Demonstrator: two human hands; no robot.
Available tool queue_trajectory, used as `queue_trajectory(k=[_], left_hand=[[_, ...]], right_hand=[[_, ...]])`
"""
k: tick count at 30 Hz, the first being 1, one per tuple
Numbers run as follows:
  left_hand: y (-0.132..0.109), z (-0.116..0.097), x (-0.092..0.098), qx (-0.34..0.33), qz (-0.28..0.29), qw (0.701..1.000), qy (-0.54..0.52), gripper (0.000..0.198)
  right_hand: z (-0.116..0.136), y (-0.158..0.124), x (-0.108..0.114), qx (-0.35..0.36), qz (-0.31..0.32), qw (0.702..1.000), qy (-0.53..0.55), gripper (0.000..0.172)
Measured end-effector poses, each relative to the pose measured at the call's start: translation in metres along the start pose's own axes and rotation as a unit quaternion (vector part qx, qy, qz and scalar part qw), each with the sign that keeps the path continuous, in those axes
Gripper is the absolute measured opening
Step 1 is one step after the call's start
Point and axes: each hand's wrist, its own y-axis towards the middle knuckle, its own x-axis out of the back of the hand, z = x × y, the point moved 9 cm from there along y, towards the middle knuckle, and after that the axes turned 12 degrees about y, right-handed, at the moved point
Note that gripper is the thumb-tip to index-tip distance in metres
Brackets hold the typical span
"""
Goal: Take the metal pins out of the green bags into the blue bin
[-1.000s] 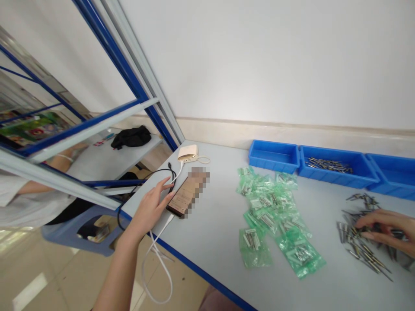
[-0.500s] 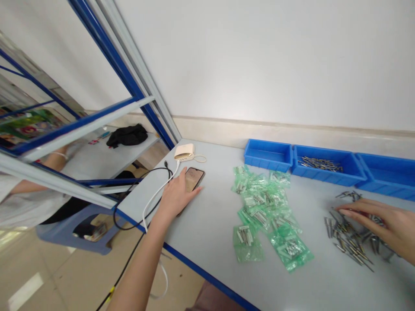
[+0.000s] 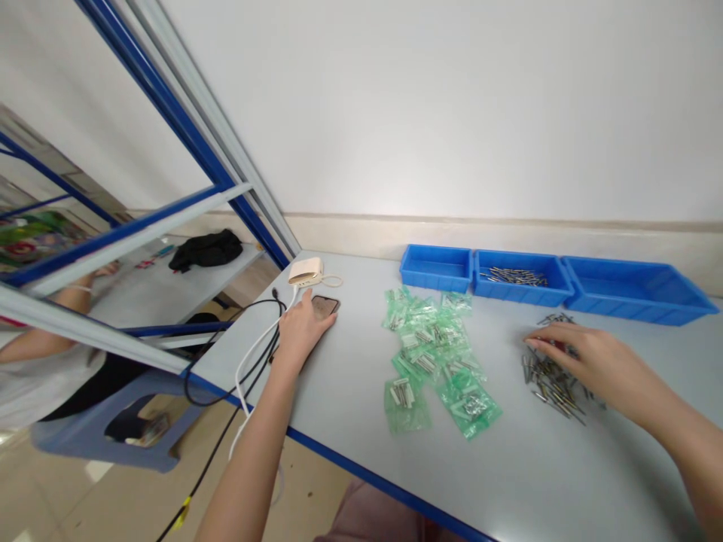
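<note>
Notably, the left hand (image 3: 299, 331) lay spread on the phone (image 3: 325, 306). The right hand (image 3: 593, 361) covered the bits (image 3: 556, 390), grip indeterminable; a careless sweep risked scattering them.

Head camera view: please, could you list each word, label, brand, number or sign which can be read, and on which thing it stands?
No text can be read.
Phone: screen too blurred, partly covered by the left hand.
Cream-coloured device: small dark marks, too small to make out.
Colourful printed item at the left edge: too blurred.
Green bags, blue bins: no legible lettering.
</note>
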Motion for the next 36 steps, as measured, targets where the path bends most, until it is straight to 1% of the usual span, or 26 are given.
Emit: queue_trajectory(k=[3, 7, 13, 17, 19, 20, 21, 22, 23, 24, 25, 27, 28, 29, 30, 31, 33, 36], left_hand=[[-0.001, 0.000, 0.002, -0.001, -0.014, 1.000, -0.011, 0.067], [-0.001, 0.001, 0.005, 0.006, -0.029, 0.998, -0.051, 0.064], [0.003, -0.008, 0.008, 0.016, -0.024, 0.996, -0.080, 0.060], [0.005, -0.015, 0.008, -0.007, -0.024, 0.997, -0.073, 0.062], [0.003, -0.020, 0.014, -0.014, -0.044, 0.997, -0.062, 0.067], [0.000, -0.026, 0.021, -0.016, -0.064, 0.996, -0.065, 0.069], [-0.003, -0.034, 0.031, -0.023, -0.091, 0.993, -0.076, 0.069], [-0.008, -0.047, 0.044, -0.040, -0.122, 0.987, -0.098, 0.067], [-0.015, -0.066, 0.057, -0.074, -0.147, 0.978, -0.131, 0.061], [-0.024, -0.092, 0.072, -0.132, -0.171, 0.961, -0.170, 0.054], [-0.035, -0.122, 0.087, -0.207, -0.183, 0.939, -0.206, 0.047], [-0.059, -0.181, 0.113, -0.336, -0.205, 0.884, -0.254, 0.036], [-0.071, -0.208, 0.122, -0.390, -0.211, 0.855, -0.269, 0.033], [-0.080, -0.231, 0.128, -0.428, -0.214, 0.833, -0.278, 0.029], [-0.087, -0.251, 0.131, -0.457, -0.214, 0.816, -0.283, 0.027], [-0.090, -0.266, 0.131, -0.469, -0.214, 0.807, -0.286, 0.025], [-0.090, -0.281, 0.126, -0.462, -0.222, 0.806, -0.296, 0.025], [-0.093, -0.285, 0.113, -0.465, -0.230, 0.800, -0.301, 0.023]], right_hand=[[-0.002, 0.000, -0.003, 0.001, 0.003, 1.000, -0.005, 0.041], [-0.002, 0.000, -0.005, -0.003, 0.005, 1.000, -0.018, 0.038], [0.016, 0.001, -0.002, 0.036, 0.001, 0.999, -0.012, 0.038], [0.024, 0.004, -0.003, 0.049, 0.006, 0.998, 0.032, 0.036], [0.028, 0.006, -0.005, 0.057, 0.006, 0.996, 0.073, 0.034], [0.030, 0.007, -0.005, 0.061, 0.003, 0.993, 0.098, 0.033], [0.032, 0.008, -0.006, 0.063, -0.002, 0.990, 0.124, 0.032], [0.034, 0.008, -0.006, 0.062, -0.007, 0.986, 0.152, 0.031], [0.034, 0.009, -0.006, 0.058, -0.014, 0.982, 0.179, 0.031], [0.033, 0.010, -0.006, 0.049, -0.023, 0.977, 0.204, 0.031], [0.031, 0.011, -0.006, 0.037, -0.035, 0.972, 0.228, 0.032], [0.023, 0.014, -0.004, 0.009, -0.069, 0.958, 0.279, 0.035], [0.018, 0.015, -0.003, -0.003, -0.091, 0.947, 0.308, 0.037], [0.013, 0.016, -0.001, -0.012, -0.113, 0.934, 0.339, 0.040], [0.007, 0.017, 0.001, -0.018, -0.134, 0.920, 0.369, 0.042], [0.002, 0.017, 0.003, -0.021, -0.152, 0.906, 0.395, 0.044], [-0.007, 0.018, 0.006, -0.028, -0.184, 0.885, 0.427, 0.045], [-0.016, 0.019, 0.009, -0.042, -0.215, 0.867, 0.447, 0.044]])
